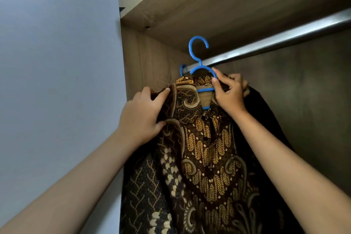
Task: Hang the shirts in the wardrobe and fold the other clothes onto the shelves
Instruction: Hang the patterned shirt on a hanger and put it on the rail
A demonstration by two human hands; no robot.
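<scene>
We count two hands on one brown-and-gold batik shirt (207, 150), held up inside the wardrobe (152, 59). Our left hand (141, 114) grips its shoulder fabric; our right hand (228, 92) pinches the blue hanger (202, 70) at the collar — its hook is just beside the single metal rail (281, 40), not over it. A second blue hook (182, 69) shows behind — one dark garment (266, 104) hangs at right.
</scene>
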